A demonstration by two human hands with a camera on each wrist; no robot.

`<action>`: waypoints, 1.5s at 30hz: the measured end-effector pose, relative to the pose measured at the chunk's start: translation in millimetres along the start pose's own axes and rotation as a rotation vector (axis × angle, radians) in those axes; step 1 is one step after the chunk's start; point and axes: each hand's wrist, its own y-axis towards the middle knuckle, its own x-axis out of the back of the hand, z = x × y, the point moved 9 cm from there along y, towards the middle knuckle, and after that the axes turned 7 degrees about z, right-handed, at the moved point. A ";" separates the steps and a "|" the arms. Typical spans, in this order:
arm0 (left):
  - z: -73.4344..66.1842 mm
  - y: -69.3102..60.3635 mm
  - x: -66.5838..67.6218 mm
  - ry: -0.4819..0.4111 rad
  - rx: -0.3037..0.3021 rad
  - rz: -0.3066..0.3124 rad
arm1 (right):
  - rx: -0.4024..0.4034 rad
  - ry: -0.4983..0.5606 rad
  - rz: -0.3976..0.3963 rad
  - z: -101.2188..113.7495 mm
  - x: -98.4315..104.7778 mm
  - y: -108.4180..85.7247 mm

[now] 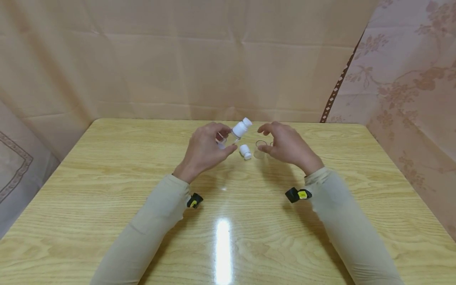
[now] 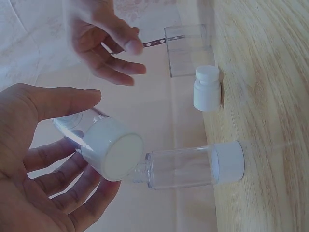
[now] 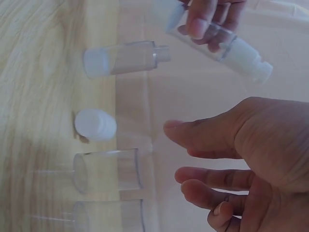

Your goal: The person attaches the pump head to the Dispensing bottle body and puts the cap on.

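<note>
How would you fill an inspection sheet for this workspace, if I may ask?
Surface: pale wood-grain table, showing a bright reflection.
Job's things: clear bottle with white base standing; white cap lying on its side; two clear cylinders standing.
Clutter: nothing seen.
Left hand: fingers hold a tilted bottle, topped by another white cap.
Right hand: relaxed, holding nothing.
Cables: nothing seen.
Surroundings: beige cloth behind, flowered cloth rightward.

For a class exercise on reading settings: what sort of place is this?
Likely a makeshift indoor work corner: plain cloth hangs behind a wood-grain table, flowered cloth hangs at the picture's right, and a bright reflection suggests a lamp.
</note>
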 end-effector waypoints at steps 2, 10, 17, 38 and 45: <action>0.2 0.1 -0.1 0.000 -0.001 0.000 | -0.008 -0.030 0.005 -1.3 -3.3 0.8; 0.3 0.1 -0.4 -0.001 -0.006 0.002 | -0.027 -0.102 0.038 -3.9 -14.6 4.4; 0.6 0.5 -0.8 -0.007 -0.008 0.006 | -0.019 -0.124 0.044 -4.3 -22.2 5.9; 0.4 1.9 -4.7 -0.008 -0.010 0.025 | -0.031 -0.231 0.037 -3.3 -32.4 8.2; 0.5 1.2 -6.0 -0.010 -0.008 0.027 | -0.037 -0.264 0.036 -3.0 -35.7 8.9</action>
